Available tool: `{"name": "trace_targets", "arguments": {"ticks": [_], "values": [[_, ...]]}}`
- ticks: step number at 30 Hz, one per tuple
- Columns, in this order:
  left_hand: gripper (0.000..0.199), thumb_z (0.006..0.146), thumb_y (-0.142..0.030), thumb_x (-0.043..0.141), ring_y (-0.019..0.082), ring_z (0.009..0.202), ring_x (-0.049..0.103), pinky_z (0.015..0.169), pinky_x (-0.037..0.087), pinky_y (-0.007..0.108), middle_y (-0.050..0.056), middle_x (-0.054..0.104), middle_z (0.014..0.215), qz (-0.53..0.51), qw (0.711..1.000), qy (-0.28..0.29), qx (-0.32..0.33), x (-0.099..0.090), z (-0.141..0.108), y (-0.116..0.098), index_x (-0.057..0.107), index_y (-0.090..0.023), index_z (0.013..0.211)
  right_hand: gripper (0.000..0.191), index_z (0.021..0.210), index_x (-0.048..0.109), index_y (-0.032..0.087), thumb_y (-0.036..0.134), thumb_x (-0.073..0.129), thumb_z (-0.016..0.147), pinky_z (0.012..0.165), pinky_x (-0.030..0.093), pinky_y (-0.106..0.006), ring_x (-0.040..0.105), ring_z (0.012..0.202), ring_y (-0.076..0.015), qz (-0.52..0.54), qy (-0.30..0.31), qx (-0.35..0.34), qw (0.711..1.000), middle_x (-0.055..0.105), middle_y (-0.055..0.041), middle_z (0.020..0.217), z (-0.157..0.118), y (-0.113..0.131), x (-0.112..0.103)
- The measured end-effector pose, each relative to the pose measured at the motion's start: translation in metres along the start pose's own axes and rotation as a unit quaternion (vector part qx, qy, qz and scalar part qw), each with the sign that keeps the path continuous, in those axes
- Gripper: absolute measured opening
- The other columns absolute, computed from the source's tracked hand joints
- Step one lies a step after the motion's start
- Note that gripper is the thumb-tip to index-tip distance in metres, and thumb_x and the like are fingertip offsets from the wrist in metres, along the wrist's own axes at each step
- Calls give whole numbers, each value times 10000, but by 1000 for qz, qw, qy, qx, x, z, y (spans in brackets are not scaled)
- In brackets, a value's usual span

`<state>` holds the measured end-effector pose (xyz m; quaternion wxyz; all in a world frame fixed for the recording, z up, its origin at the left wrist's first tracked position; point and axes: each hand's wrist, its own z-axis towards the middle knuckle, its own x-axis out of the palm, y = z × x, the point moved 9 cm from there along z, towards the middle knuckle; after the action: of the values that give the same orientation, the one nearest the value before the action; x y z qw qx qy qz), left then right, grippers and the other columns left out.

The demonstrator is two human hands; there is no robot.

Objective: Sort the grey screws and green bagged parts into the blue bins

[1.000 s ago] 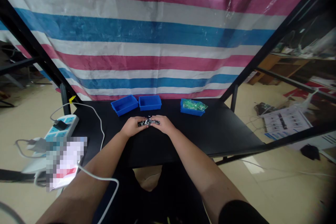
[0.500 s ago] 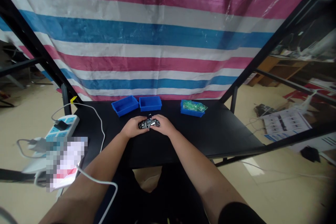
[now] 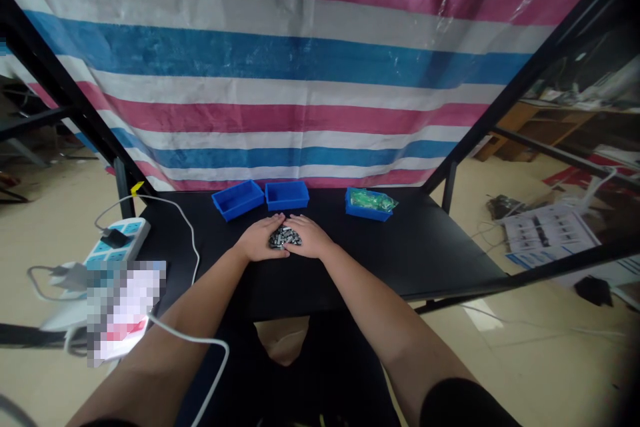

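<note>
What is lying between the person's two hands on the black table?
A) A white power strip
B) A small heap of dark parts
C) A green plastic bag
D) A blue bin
B. A small heap of dark parts lies on the black table, with the left hand and right hand cupped around it on either side.

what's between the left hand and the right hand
The head view shows a small heap of dark metal parts between the left hand and the right hand, with both hands against it.
</note>
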<state>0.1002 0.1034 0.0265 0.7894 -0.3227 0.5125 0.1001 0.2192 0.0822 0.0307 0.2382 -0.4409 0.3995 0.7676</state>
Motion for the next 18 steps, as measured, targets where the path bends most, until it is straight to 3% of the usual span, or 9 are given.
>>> {"name": "trace_targets", "arguments": {"ticks": [4, 10, 15, 18], "values": [[1146, 657, -766, 734, 372, 1463, 400, 1211, 316, 550, 233, 397, 1577, -7, 1000, 13, 2, 2, 0, 0, 389, -118, 1539, 696, 1443, 541, 185, 438, 745, 827, 1222, 296, -546, 460, 1421, -321, 11, 6, -10, 1000, 523, -153, 1503, -1, 3, 0], [1172, 634, -744, 767, 371, 1456, 412, 1213, 330, 529, 243, 440, 1551, -20, 1000, -15, 9, -3, -4, -1, 386, -102, 1538, 696, 1438, 510, 188, 456, 736, 837, 1220, 312, -517, 432, 1441, -301, 38, -23, -4, 999, 531, -145, 1489, -5, 9, -10], [1096, 661, -704, 771, 389, 1439, 432, 1213, 307, 588, 220, 467, 1540, -17, 999, -43, -7, -13, -11, -4, 401, -151, 1532, 583, 1342, 569, 190, 430, 736, 839, 1238, 265, -521, 412, 1451, -296, 50, -86, 1, 995, 523, -145, 1497, -13, 8, -24], [920, 767, -626, 721, 373, 1415, 470, 1225, 269, 609, 193, 518, 1508, -19, 995, -98, -23, -26, -18, -2, 436, -160, 1508, 475, 1278, 598, 213, 385, 717, 852, 1198, 332, -510, 455, 1409, -290, 69, -161, 13, 984, 550, -132, 1455, -22, 3, -38]]}}
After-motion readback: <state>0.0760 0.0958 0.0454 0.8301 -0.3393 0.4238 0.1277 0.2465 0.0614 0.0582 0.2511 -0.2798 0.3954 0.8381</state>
